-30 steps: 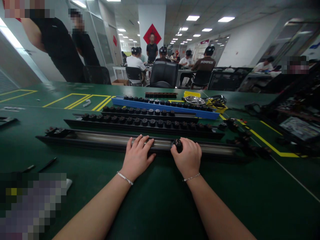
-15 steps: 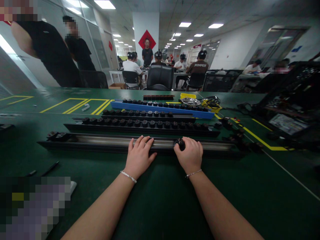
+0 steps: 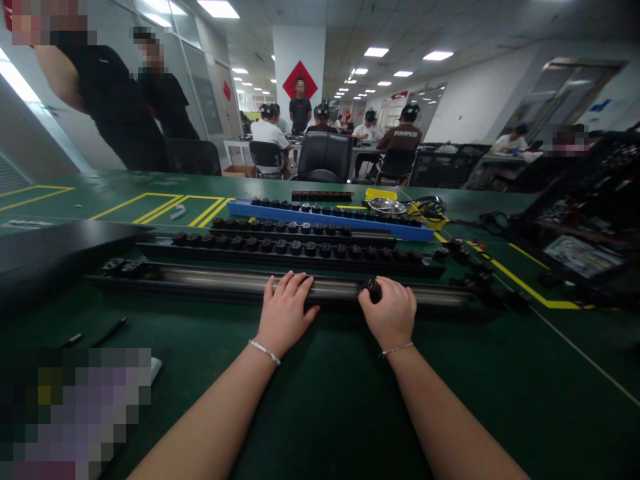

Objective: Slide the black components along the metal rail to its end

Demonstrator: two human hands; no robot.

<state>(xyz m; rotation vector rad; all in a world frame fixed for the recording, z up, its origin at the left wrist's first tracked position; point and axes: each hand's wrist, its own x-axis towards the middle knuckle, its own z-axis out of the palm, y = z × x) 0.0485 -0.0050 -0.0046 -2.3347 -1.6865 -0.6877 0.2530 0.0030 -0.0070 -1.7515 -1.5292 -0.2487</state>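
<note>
A long black rail (image 3: pixel 210 280) with a shiny metal channel lies across the green table (image 3: pixel 330 400) just in front of me. My left hand (image 3: pixel 285 313) rests flat on the rail, fingers stretched out over it. My right hand (image 3: pixel 393 317) is curled round a small black knob-like part (image 3: pixel 373 289) that sits on the rail. A pair of similar black parts (image 3: pixel 123 267) sits at the rail's left end. Both my wrists wear thin bracelets.
Behind the near rail lie two more black rails (image 3: pixel 300 250) filled with several black parts, then a blue rail (image 3: pixel 330 220). A metal bowl (image 3: pixel 385 205) stands at the back. A large dark flat object (image 3: pixel 55 253) reaches in from the left. Loose black parts (image 3: pixel 480 273) lie right. People stand and sit beyond.
A dark flat object has come into view from the left edge. My hands and the black part have kept their places on the rail; the view shifted slightly.
</note>
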